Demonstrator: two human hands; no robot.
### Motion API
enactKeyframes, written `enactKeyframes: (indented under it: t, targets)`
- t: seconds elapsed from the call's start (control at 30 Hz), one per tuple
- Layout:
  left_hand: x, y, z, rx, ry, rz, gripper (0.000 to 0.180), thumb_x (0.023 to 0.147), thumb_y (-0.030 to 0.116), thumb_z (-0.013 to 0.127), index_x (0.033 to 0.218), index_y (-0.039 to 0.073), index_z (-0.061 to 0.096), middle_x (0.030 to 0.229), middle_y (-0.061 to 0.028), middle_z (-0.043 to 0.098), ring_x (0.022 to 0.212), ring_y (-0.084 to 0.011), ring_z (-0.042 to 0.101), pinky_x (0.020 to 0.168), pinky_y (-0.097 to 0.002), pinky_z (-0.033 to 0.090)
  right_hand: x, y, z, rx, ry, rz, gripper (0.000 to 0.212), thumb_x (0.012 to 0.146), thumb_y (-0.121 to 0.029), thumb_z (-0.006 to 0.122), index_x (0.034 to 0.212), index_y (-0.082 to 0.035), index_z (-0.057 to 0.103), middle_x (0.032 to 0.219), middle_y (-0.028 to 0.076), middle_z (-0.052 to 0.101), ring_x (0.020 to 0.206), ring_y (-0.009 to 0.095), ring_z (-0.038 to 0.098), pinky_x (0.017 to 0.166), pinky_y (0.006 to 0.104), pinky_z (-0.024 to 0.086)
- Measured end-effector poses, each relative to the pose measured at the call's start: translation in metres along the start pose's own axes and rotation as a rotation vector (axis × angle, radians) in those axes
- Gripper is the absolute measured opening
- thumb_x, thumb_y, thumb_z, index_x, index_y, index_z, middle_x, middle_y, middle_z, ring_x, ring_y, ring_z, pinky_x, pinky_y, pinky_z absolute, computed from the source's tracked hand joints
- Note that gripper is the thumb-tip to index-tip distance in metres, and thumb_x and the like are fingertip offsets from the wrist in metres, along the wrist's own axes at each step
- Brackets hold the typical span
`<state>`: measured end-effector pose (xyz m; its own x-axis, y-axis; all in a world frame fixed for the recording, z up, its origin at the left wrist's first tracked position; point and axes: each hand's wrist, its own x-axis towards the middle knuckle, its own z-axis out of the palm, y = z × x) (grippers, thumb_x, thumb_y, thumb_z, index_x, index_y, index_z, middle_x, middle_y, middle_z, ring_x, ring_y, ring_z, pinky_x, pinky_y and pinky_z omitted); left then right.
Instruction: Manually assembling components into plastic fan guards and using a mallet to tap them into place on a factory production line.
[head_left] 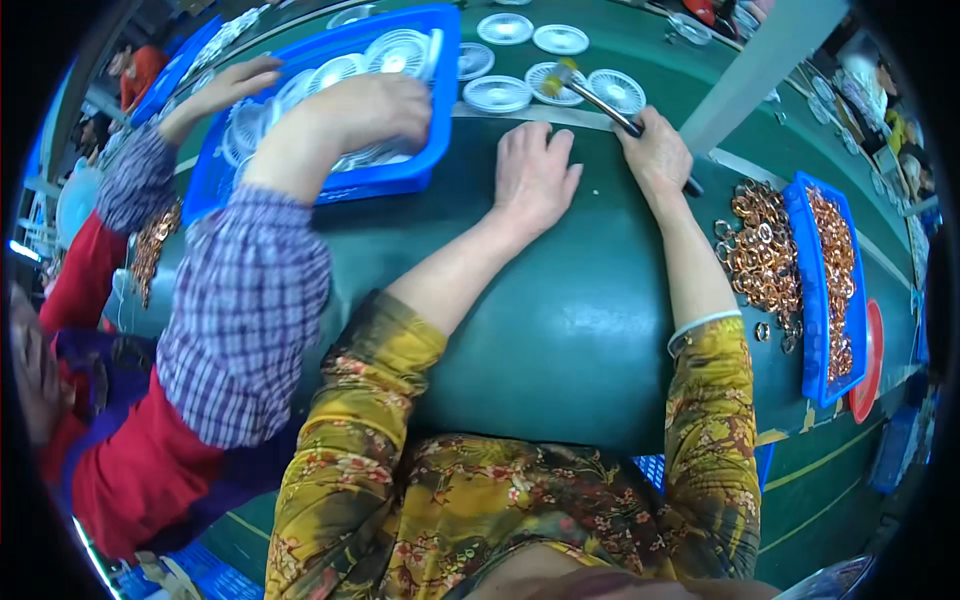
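My right hand point(657, 155) is wrapped round the dark handle of a small mallet point(606, 106) with a yellowish head. That head is over one of the white round slotted plastic discs point(615, 92) lying in a cluster on the far side of the green surface; whether it touches a disc I cannot tell. Palm down on the green tabletop point(560, 300), my left hand point(535, 175) has its thumb apart from the fingers and nothing visible in it. The nearest discs lie just beyond its fingertips.
A co-worker at left reaches with both hands into a blue crate point(440, 100) of white discs. To my right lie a heap of copper-coloured rings point(762, 245), a blue tray point(814, 300) of more rings and a red basin point(872, 362). A grey post point(765, 75) rises beyond my right hand.
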<state>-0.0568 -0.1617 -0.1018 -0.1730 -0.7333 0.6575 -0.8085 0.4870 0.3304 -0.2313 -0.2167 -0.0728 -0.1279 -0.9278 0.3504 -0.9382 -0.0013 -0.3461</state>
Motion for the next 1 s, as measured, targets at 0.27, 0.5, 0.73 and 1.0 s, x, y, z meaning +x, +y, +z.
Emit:
enactKeyframes:
  t: [0.27,0.5,0.73,1.0]
  targets:
    - [0.005,-0.043,-0.003,0.18,-0.129,-0.289,0.079,0.081,0.054,0.061,0.137,0.004,0.04,0.136,-0.0286,0.038,0.133,-0.0408,0.029,0.113,-0.0485,0.018,-0.096,0.012,-0.069,0.032,-0.285,-0.034,0.041,0.076,-0.043,0.072,0.092,-0.006,0.064,0.083,0.015,0.067,0.08,0.034,0.065,0.07,0.0432,0.049]
    - [-0.003,-0.033,-0.009,0.127,-0.116,-0.241,0.057,0.079,0.04,0.067,0.12,0.001,0.055,0.125,-0.0198,0.052,0.121,-0.0351,0.045,0.105,-0.0441,0.034,-0.165,0.044,-0.081,0.118,0.029,-0.468,0.028,0.081,-0.024,0.07,0.101,-0.005,0.067,0.098,0.013,0.064,0.093,0.033,0.06,0.084,0.0402,0.047]
    - [-0.069,0.003,-0.053,-0.101,-0.118,-0.227,0.057,0.082,0.035,0.066,0.125,0.0,0.053,0.136,-0.0263,0.045,0.132,-0.0416,0.036,0.112,-0.0459,0.026,-0.133,0.1,-0.095,-0.149,0.369,-0.182,0.026,0.082,-0.03,0.069,0.095,-0.008,0.069,0.093,0.013,0.063,0.088,0.031,0.059,0.079,0.0421,0.047]
    - [-0.174,0.091,-0.1,-0.098,-0.083,-0.111,0.038,0.079,0.021,0.068,0.113,0.007,0.058,0.129,-0.0219,0.051,0.127,-0.0401,0.043,0.107,-0.0462,0.035,-0.131,0.13,-0.095,-0.391,0.213,-0.16,0.02,0.085,-0.032,0.062,0.094,-0.017,0.073,0.097,0.007,0.065,0.095,0.029,0.06,0.076,0.047,0.05]
